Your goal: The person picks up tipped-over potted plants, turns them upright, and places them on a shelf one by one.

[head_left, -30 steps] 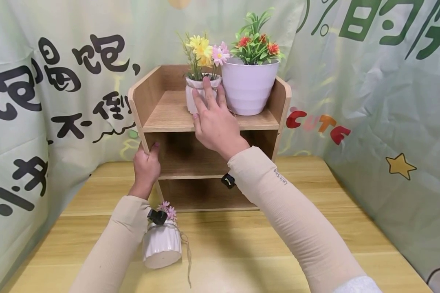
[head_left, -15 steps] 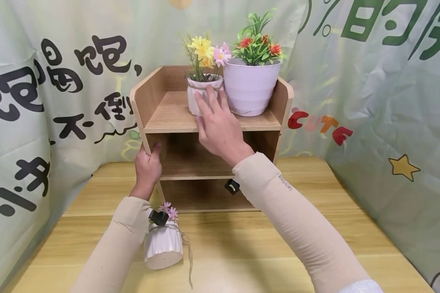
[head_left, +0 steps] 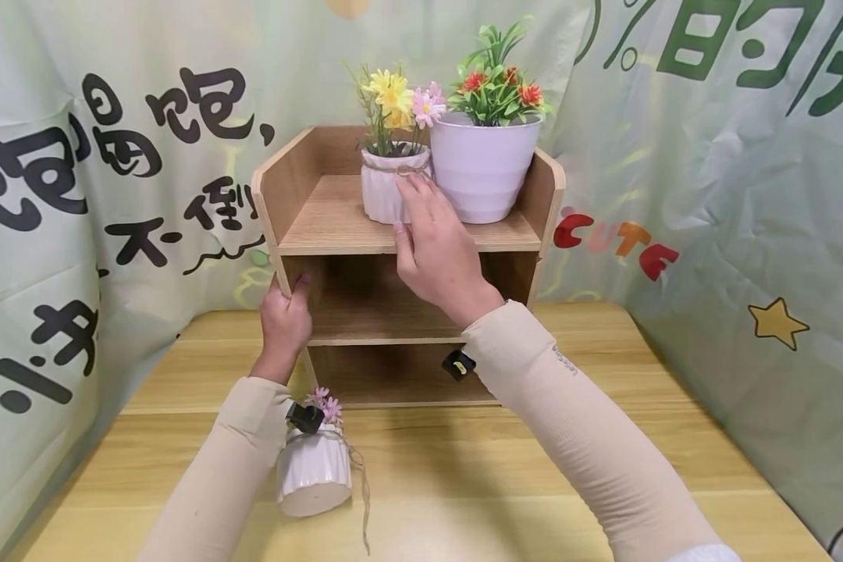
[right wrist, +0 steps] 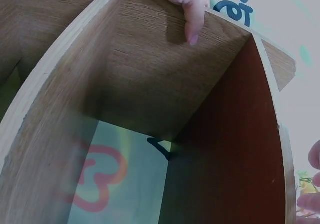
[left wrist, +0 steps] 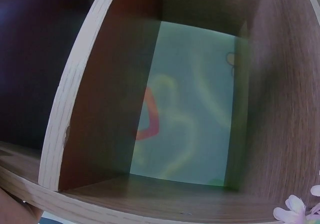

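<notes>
A three-tier wooden shelf (head_left: 337,222) stands on the table. On its top board sit a small white ribbed pot (head_left: 382,191) of yellow and pink flowers and, to its right, a larger pale pot (head_left: 483,168) with green leaves and red blooms. My right hand (head_left: 428,234) lies at the top board's front edge, fingers fairly straight, fingertips by the small pot's right side. Its thumb (right wrist: 192,14) hangs over the board's edge. My left hand (head_left: 286,312) grips the shelf's left side panel (left wrist: 65,124). A second small white pot (head_left: 314,476) with pink flowers stands on the table under my left forearm.
The wooden table (head_left: 478,476) runs in front of the shelf. A green printed cloth backdrop (head_left: 709,195) closes in the back and both sides. The two lower shelf compartments (head_left: 365,300) hold nothing I can see.
My right hand has drawn back down and to the right, off the front of the small pot to the shelf's front edge. The left hand keeps its grip on the side panel.
</notes>
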Demonstrator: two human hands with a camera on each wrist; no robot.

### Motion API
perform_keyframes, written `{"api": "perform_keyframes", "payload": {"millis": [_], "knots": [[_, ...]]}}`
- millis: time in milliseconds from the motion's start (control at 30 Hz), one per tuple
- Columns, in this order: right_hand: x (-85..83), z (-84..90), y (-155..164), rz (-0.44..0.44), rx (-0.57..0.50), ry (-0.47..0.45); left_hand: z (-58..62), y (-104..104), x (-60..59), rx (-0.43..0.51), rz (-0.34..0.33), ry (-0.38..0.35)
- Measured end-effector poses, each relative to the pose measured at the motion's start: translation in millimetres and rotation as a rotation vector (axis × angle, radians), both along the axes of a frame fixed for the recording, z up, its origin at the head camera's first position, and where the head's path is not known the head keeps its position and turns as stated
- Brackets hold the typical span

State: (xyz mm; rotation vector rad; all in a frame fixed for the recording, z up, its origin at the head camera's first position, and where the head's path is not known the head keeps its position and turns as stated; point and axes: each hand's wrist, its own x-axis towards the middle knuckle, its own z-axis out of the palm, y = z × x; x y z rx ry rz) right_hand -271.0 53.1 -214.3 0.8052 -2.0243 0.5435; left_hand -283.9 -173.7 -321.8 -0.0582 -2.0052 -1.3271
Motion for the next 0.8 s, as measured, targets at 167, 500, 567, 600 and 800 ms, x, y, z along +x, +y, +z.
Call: {"api": "perform_keyframes", "payload": {"millis": [167, 500, 567, 600, 800], "knots": [[-0.6, -3.1, 6, 0.066, -0.064, 0.079, -0.7, -1, -0.6, 0.004, 0.0, -0.004], [1.6, -8.6, 23, 0.129, -0.181, 0.204, -2.0, -2, -0.9, 0.003, 0.007, -0.008], [4.4, -11.1, 26, 0.142, -0.23, 0.221, -2.1, -2, -0.9, 0.002, 0.006, -0.007], [5.7, -12.5, 28, 0.147, -0.257, 0.231, -2.3, -2, -1.1, 0.002, 0.005, -0.007], [11.6, -21.5, 40, 0.155, -0.4, 0.283, -1.6, -1, -1.6, 0.008, 0.002, -0.012]]}}
